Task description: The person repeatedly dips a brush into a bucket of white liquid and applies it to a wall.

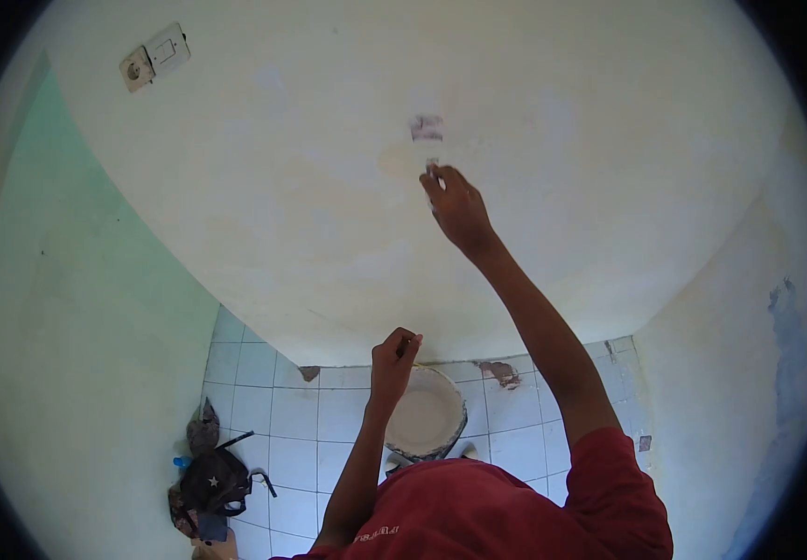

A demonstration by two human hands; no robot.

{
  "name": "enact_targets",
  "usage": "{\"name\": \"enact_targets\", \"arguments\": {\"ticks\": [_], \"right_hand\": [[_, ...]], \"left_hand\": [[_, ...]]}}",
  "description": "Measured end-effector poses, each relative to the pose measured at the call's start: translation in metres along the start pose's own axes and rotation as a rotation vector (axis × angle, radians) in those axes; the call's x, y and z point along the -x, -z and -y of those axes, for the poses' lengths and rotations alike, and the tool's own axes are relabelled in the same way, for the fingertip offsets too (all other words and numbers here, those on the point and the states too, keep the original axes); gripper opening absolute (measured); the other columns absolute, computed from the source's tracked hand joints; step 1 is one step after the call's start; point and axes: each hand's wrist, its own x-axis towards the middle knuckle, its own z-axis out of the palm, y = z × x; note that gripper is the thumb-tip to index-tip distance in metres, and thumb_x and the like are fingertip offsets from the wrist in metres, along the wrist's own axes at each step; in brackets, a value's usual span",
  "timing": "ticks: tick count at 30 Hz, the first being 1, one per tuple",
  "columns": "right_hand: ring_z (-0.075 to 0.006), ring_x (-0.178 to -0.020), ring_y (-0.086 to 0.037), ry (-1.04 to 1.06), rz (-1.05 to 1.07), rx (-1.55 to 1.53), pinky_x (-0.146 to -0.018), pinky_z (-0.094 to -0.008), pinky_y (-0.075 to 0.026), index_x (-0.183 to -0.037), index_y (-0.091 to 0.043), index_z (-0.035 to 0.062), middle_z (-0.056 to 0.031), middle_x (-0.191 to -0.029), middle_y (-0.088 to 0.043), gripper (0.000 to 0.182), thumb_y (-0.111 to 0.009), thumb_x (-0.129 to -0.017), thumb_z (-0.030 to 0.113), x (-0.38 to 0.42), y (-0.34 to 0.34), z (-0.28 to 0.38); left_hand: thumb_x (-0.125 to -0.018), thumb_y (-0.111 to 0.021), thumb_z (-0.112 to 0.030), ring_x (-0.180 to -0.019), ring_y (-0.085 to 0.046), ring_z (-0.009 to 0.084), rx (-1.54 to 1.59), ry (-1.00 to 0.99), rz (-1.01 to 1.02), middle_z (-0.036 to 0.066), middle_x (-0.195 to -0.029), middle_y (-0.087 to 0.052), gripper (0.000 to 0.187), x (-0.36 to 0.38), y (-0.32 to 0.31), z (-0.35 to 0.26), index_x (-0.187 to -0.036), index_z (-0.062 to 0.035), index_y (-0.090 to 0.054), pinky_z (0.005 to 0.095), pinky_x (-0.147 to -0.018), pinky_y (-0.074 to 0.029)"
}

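My right hand [460, 210] reaches up to the pale wall [329, 215], its fingers pinched together against the surface. A small object shows at the fingertips, too small to make out. Just above the fingers, a dark purplish smudge [427, 128] marks the wall, with a fainter grey mark right at the fingertips. Lower down, my left hand [396, 362] hangs in front of the wall with its fingers curled closed, and I see nothing in it. Below and beside that hand stands a round bucket [464, 420] with a whitish content.
White floor tiles [293, 411] meet the wall, where chipped patches [501, 374] show along the base. A black backpack [217, 481] and other items lie at the lower left. A socket and switch [153, 58] sit high on the left. Side walls close in on both sides.
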Motion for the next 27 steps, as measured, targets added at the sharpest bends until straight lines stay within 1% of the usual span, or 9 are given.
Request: {"name": "enact_targets", "arguments": {"ticks": [2, 10, 12, 13, 15, 16, 18, 23, 27], "right_hand": [[-0.0285, -0.097, -0.063, 0.042, 0.026, 0.043, -0.077, -0.0351, -0.057, -0.097, -0.058, 0.0009, -0.0171, -0.103, -0.060, 0.019, -0.064, -0.078, 0.000, 0.031, -0.014, 0.000], [-0.0319, -0.097, -0.062, -0.050, 0.269, -0.075, -0.080, -0.0380, -0.056, -0.099, -0.059, 0.0001, -0.0187, -0.105, -0.060, 0.021, -0.063, -0.077, 0.001, 0.115, -0.041, 0.001], [-0.0332, -0.098, -0.063, -0.132, 0.472, -0.139, -0.080, -0.0386, -0.056, -0.097, -0.060, 0.0004, -0.0189, -0.106, -0.061, 0.017, -0.061, -0.080, 0.003, 0.119, -0.038, 0.003], [-0.0332, -0.098, -0.063, -0.132, 0.472, -0.139, -0.080, -0.0386, -0.056, -0.097, -0.060, 0.0004, -0.0189, -0.106, -0.061, 0.017, -0.061, -0.080, 0.003, 0.118, -0.036, 0.002], [-0.0332, -0.099, -0.063, -0.062, 0.385, -0.123, -0.082, -0.0399, -0.055, -0.098, -0.062, 0.0014, -0.0188, -0.108, -0.062, 0.015, -0.058, -0.084, 0.005, 0.109, -0.032, -0.006], [-0.0326, -0.101, -0.063, -0.084, 0.375, -0.108, -0.083, -0.0414, -0.054, -0.102, -0.064, 0.0025, -0.0185, -0.108, -0.063, 0.018, -0.056, -0.086, 0.006, 0.099, -0.032, -0.011], [-0.0327, -0.101, -0.063, 0.038, 0.258, -0.088, -0.085, -0.0418, -0.054, -0.106, -0.064, 0.0040, -0.0182, -0.109, -0.063, 0.021, -0.057, -0.087, 0.007, 0.071, -0.027, -0.029], [-0.0314, -0.100, -0.063, 0.116, 0.085, -0.005, -0.082, -0.0392, -0.055, -0.107, -0.064, 0.0053, -0.0169, -0.109, -0.063, 0.025, -0.060, -0.083, 0.003, -0.022, 0.016, -0.026], [-0.0301, -0.098, -0.064, 0.073, -0.039, -0.100, -0.079, -0.0376, -0.057, -0.106, -0.063, 0.0053, -0.0152, -0.110, -0.062, 0.029, -0.064, -0.078, -0.002, -0.036, 0.035, -0.013]], "left_hand": [[-0.092, -0.064, -0.014, -0.053, -0.028, 0.0040, 0.008, 0.017, 0.011, -0.005, -0.054, -0.036, 0.020, 0.002, 0.000, 0.001, -0.078, -0.0002, -0.058, 0.0261, -0.047, -0.024], [-0.092, -0.063, -0.014, -0.054, -0.029, 0.0034, 0.072, 0.029, 0.028, -0.005, -0.055, -0.038, 0.021, 0.007, -0.001, 0.016, -0.078, 0.0000, -0.058, 0.0251, -0.048, -0.025], [-0.092, -0.063, -0.014, -0.054, -0.029, 0.0033, 0.090, 0.027, 0.039, -0.005, -0.055, -0.038, 0.021, 0.009, 0.001, 0.016, -0.078, 0.0000, -0.058, 0.0251, -0.048, -0.024], [-0.093, -0.063, -0.014, -0.056, -0.032, 0.0024, 0.076, 0.042, 0.066, -0.006, -0.059, -0.042, 0.019, 0.011, 0.002, 0.016, -0.080, -0.0007, -0.059, 0.0235, -0.050, -0.026], [-0.093, -0.062, -0.013, -0.059, -0.035, 0.0014, 0.066, 0.058, 0.091, -0.006, -0.062, -0.047, 0.017, 0.011, 0.001, 0.017, -0.082, -0.0014, -0.059, 0.0220, -0.052, -0.028], [-0.093, -0.062, -0.014, -0.056, -0.032, 0.0024, 0.087, 0.030, 0.070, -0.006, -0.059, -0.042, 0.018, 0.011, -0.001, 0.021, -0.080, -0.0008, -0.059, 0.0237, -0.050, -0.026], [-0.092, -0.063, -0.014, -0.054, -0.029, 0.0033, 0.109, 0.008, 0.050, -0.006, -0.055, -0.037, 0.020, 0.013, -0.003, 0.023, -0.079, -0.0003, -0.058, 0.0253, -0.048, -0.023], [-0.092, -0.063, -0.014, -0.054, -0.030, 0.0033, 0.102, 0.063, 0.084, -0.006, -0.056, -0.038, 0.019, 0.015, -0.001, 0.017, -0.079, -0.0008, -0.058, 0.0250, -0.048, -0.024], [-0.092, -0.063, -0.014, -0.054, -0.030, 0.0032, 0.118, 0.072, 0.058, -0.006, -0.056, -0.038, 0.019, 0.017, -0.001, 0.022, -0.079, -0.0009, -0.058, 0.0244, -0.048, -0.024]]}}
